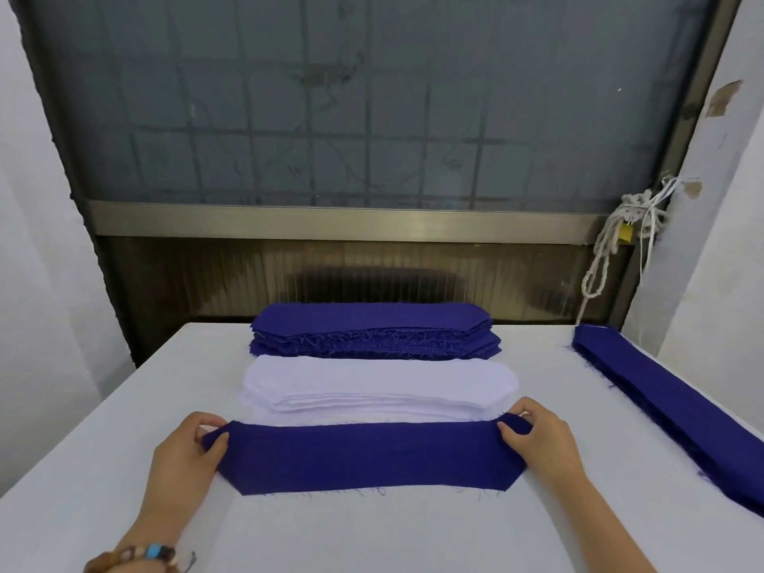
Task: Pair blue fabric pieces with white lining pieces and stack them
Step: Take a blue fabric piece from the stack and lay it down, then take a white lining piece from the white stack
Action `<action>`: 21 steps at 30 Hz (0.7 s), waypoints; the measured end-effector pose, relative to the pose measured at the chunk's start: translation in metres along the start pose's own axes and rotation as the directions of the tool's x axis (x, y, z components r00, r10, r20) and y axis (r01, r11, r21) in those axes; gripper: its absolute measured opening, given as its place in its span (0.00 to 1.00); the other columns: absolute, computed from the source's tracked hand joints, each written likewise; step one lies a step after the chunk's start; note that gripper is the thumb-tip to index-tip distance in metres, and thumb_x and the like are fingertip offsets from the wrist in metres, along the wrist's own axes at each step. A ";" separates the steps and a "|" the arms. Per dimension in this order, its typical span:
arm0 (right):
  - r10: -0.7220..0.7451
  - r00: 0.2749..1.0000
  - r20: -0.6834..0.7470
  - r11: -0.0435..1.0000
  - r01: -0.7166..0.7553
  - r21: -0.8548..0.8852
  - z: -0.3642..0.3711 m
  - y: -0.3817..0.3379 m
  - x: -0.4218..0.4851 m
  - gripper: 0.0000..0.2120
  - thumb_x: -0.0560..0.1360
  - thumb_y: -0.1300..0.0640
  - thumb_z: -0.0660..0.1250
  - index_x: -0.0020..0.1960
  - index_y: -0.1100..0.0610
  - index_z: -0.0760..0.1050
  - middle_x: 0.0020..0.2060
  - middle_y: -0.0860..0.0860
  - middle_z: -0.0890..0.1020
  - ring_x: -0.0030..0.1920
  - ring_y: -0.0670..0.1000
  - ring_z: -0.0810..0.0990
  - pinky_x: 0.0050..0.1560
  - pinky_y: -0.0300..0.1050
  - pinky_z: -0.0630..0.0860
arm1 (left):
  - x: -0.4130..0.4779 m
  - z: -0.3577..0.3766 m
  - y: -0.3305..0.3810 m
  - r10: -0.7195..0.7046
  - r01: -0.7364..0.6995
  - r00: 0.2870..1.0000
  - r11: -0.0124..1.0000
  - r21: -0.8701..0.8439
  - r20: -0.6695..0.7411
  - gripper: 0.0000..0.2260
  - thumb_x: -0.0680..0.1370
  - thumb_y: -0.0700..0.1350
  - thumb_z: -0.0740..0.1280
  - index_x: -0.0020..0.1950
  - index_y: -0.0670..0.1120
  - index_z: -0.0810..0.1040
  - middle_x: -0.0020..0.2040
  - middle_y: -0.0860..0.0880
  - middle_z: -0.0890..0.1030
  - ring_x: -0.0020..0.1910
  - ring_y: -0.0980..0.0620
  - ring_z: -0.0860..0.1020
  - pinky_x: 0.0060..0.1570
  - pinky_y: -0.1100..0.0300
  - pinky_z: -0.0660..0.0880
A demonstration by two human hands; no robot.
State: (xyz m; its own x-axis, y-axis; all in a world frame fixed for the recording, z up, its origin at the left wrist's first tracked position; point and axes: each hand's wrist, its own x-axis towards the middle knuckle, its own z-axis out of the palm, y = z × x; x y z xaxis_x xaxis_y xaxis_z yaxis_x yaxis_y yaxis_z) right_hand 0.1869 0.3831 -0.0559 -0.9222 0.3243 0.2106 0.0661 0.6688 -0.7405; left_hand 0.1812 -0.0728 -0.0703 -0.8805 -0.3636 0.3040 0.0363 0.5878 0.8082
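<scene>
Left hand [194, 444] and right hand [537, 440]: fingers pinched opposite ends of one blue piece [364, 457], flat on table [372, 531] just in front of white lining stack [380, 386]. Blue stack [372, 328] behind stood thick. Judged early: most pairs not yet made.

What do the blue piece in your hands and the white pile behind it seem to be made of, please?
The blue piece looks like a matt woven cloth, perhaps cotton: loose threads fray from its near edge, and its pinched ends fold softly. The white pile looks like thin matt lining, woven or not I cannot tell; its edges show thin flat layers.
</scene>
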 end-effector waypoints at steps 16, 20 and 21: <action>-0.175 0.979 -0.105 0.934 0.131 -0.333 0.003 0.001 -0.006 0.12 0.71 0.62 0.70 0.46 0.45 0.79 0.44 0.45 0.72 0.48 0.48 0.70 0.48 0.44 0.61 | 0.000 0.000 -0.004 0.047 -0.047 0.999 0.997 0.055 0.009 0.17 0.73 0.28 0.67 0.51 0.50 0.80 0.52 0.45 0.76 0.50 0.46 0.74 0.49 0.54 0.72; -0.341 0.938 -0.060 0.896 0.305 -0.323 0.002 -0.002 -0.008 0.09 0.72 0.61 0.71 0.44 0.47 0.79 0.39 0.43 0.73 0.44 0.48 0.71 0.46 0.44 0.66 | -0.003 0.000 0.002 0.136 -0.136 0.990 0.991 -0.015 0.045 0.13 0.74 0.35 0.70 0.46 0.54 0.81 0.46 0.53 0.78 0.45 0.52 0.76 0.42 0.70 0.71; -0.378 0.926 -0.013 0.891 0.360 -0.276 0.002 -0.002 -0.008 0.08 0.72 0.60 0.72 0.44 0.46 0.78 0.36 0.42 0.73 0.42 0.47 0.71 0.45 0.43 0.68 | -0.003 0.001 0.003 0.161 -0.161 0.984 0.987 -0.014 0.071 0.11 0.74 0.36 0.72 0.44 0.54 0.81 0.43 0.54 0.79 0.42 0.53 0.76 0.39 0.72 0.71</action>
State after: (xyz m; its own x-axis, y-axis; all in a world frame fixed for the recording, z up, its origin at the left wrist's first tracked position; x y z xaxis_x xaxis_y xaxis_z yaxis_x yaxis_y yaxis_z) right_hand 0.1938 0.3777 -0.0571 -0.8739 0.0563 0.4829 -0.1676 0.8975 -0.4080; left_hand 0.1840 -0.0690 -0.0690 -0.8943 -0.2122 0.3939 0.1838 0.6284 0.7559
